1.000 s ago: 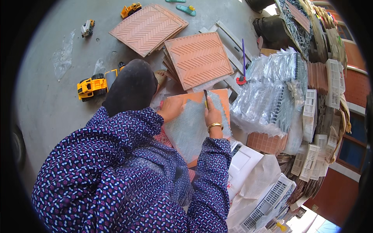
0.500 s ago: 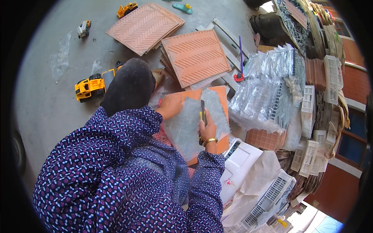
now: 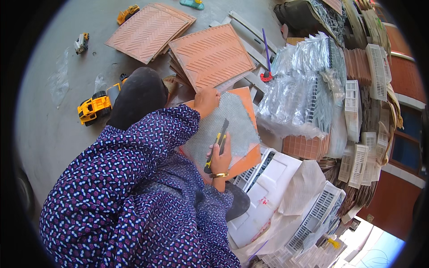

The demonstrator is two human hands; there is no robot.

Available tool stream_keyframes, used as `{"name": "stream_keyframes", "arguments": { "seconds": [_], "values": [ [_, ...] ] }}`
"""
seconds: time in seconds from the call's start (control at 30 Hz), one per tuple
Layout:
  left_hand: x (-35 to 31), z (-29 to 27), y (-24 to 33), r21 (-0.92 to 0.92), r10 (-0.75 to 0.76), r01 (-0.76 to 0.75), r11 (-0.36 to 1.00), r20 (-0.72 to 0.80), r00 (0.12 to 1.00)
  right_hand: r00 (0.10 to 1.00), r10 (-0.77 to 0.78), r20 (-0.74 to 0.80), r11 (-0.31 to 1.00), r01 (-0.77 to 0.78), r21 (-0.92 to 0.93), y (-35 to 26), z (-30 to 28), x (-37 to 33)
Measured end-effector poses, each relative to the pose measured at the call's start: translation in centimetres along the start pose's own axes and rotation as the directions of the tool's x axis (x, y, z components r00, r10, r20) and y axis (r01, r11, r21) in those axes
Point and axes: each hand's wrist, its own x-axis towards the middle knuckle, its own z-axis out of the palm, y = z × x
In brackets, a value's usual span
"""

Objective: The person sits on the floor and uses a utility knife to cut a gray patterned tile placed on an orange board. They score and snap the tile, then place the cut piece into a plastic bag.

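Note:
A grey mesh sheet (image 3: 239,117) lies over an orange board (image 3: 247,163) in front of me. Its fine grid covers most of the board, and orange shows along the right and lower edges. My left hand (image 3: 207,102) is closed at the sheet's upper left edge, its fingertips partly hidden. In my right hand (image 3: 220,160), fingers wrapped round it, is a yellow and black utility knife (image 3: 222,135). Its dark blade points up and away, above the middle of the mesh. The palm is turned partly upward.
Stacks of patterned terracotta tiles (image 3: 212,56) stand beyond the board. Plastic-wrapped tile sheets (image 3: 290,105) and white crates (image 3: 352,109) crowd the right. A white plastic container (image 3: 272,187) sits close at lower right. A yellow toy truck (image 3: 94,107) is left of my knee.
My left hand has moved up and right along the mesh. My right hand has drawn back toward me with the knife and turned. The gap earlier visible in the mesh no longer shows.

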Motion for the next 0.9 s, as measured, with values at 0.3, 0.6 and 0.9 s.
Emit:
{"name": "stream_keyframes", "arguments": {
  "seconds": [0.3, 0.6, 0.9],
  "values": [
    [1.4, 1.5, -0.5, 0.014, -0.096, 0.096, 0.995, 0.031, 0.995, 0.998, 0.025, -0.053, 1.0, -0.026, -0.009, 0.5, -0.3, -0.7],
    [1.9, 0.0, -0.5, 0.093, 0.041, -0.056, 0.994, 0.159, 0.987, 0.999, -0.007, -0.054, 1.0, 0.006, -0.027, 0.9, -0.2, -0.7],
    [1.7, -3.0, -6.5, 0.28, 0.066, 0.02, 0.96, -0.295, 0.953, 0.999, -0.024, -0.048, 0.997, 0.02, -0.076, 1.0, -0.1, -0.8]
  ]
}}
